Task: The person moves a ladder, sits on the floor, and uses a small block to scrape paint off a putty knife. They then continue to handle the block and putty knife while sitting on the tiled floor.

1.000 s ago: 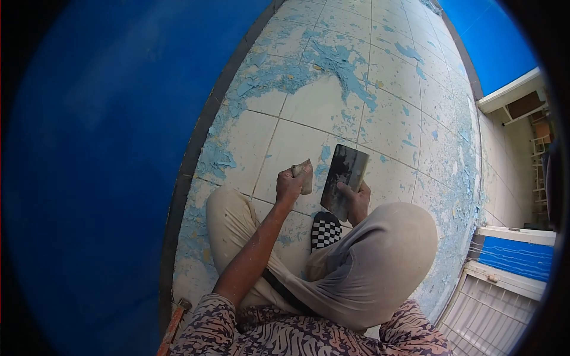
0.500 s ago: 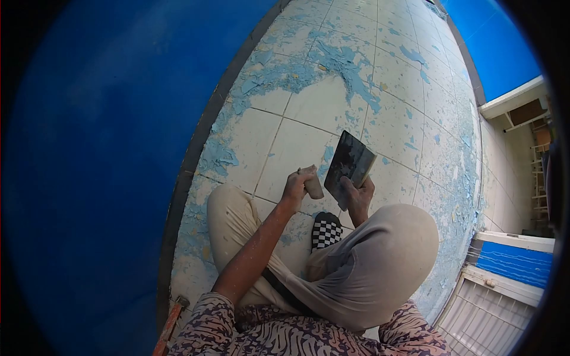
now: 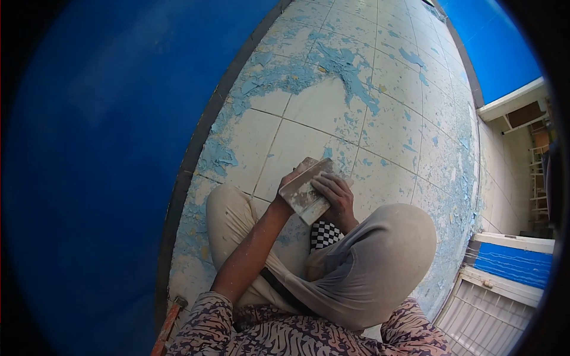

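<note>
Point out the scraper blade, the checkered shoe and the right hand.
scraper blade [image 3: 304,193], head view, flat metal face.
checkered shoe [image 3: 325,235], head view, patterned upper.
right hand [image 3: 336,193], head view, back of hand.

Floor [image 3: 320,113]: pale square tiles with dark grout lines, blue paint flaking off in patches, heaviest along the left edge and far end. Blue wall [image 3: 107,148] on the left, meeting the floor at a dark skirting strip [image 3: 196,154]. Second blue wall [image 3: 499,41] at far right. White slatted frame [image 3: 493,308] and blue-fronted box [image 3: 516,258] at the floor's near right corner. Bright, even daylight.
</note>
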Motion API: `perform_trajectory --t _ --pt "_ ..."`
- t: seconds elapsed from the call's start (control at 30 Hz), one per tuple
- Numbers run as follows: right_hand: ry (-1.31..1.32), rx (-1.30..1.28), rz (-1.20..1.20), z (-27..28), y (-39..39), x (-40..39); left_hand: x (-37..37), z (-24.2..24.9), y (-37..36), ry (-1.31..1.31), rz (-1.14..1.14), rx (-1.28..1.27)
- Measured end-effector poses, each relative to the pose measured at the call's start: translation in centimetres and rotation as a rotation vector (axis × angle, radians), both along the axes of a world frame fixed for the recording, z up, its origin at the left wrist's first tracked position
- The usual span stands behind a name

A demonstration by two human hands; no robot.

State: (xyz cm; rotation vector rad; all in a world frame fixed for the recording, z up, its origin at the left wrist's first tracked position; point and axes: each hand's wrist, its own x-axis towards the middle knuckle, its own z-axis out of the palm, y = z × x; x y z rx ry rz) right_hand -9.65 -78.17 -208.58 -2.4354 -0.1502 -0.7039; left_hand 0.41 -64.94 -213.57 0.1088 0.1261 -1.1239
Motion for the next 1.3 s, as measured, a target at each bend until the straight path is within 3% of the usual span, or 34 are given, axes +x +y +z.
perform_trajectory --t 0.1,0.13,0.2,0.27,0.3,0.37,0.43,0.5,0.57,0.63,0.67,0.77,0.87,0.93,1.0,1.07,1.13,1.23,1.3 --pt "0.042 0.033 -0.136 0.1 0.3 0.1 -0.3 0.4 0.5 -0.219 0.045 -0.025" --pt "0.038 0.031 -0.137 0.2 0.1 0.0 -0.2 0.6 0.7 -0.107 -0.002 -0.033" --pt "-0.099 -0.141 0.114 0.7 0.0 -0.4 0.1 1.5 0.9 0.002 -0.052 -0.037" --pt "-0.104 -0.172 0.134 0.7 -0.2 -0.4 -0.1 2.1 1.3 0.085 -0.131 -0.229" --pt "-0.06 -0.083 -0.016 0.4 -0.2 -0.1 -0.5 1.7 1.3 -0.078 -0.037 -0.097" --pt "0.014 0.123 -0.164 0.8 -0.6 0.3 -1.1 1.7 0.4 -0.059 0.02 -0.015" --pt "-0.07 0.017 -0.059 0.6 -0.4 -0.3 -0.8 1.8 0.2 -0.051 0.076 0.069" --pt "-0.132 -0.162 0.122 1.7 0.3 -0.9 -0.5 1.9 1.0 -0.018 -0.016 -0.027" --pt "-0.114 -0.118 0.042 1.3 0.0 -0.6 -0.5 3.3 1.2 0.073 -0.15 -0.11" --pt "-0.062 -0.018 -0.096 1.8 -0.3 -0.3 -0.8 1.9 0.6 -0.007 -0.07 -0.073" --pt "-0.061 -0.022 -0.085 1.6 -0.3 -0.3 -0.9 2.2 0.2 -0.093 0.016 -0.038" --pt "-0.166 -0.103 0.112 1.1 -0.2 -0.9 -0.5 3.1 1.2 -0.012 -0.04 -0.03" --pt "-0.135 -0.101 0.083 0.7 -0.3 -0.9 -0.6 2.3 1.2 0.026 -0.023 0.062" --pt "-0.136 -0.067 -0.004 0.8 -0.3 -0.2 -0.7 1.5 1.0 -0.008 -0.036 -0.049" --pt "-0.163 -0.035 -0.064 1.1 -0.1 0.0 -0.7 2.2 0.7 -0.041 0.022 -0.004" --pt "-0.179 -0.112 0.176 1.2 0.2 -0.9 -0.1 2.8 1.2 0.043 -0.028 0.047" --pt "-0.187 -0.133 0.198 1.1 -0.1 -0.8 0.1 2.0 1.4 -0.017 -0.036 -0.065" --pt "-0.145 -0.002 -0.024 1.3 -0.4 0.2 -0.4 3.2 0.9 0.115 -0.037 -0.18" --pt "-0.15 -0.06 0.056 1.3 -0.1 -0.4 -0.4 3.1 1.0 0.118 -0.091 -0.017"
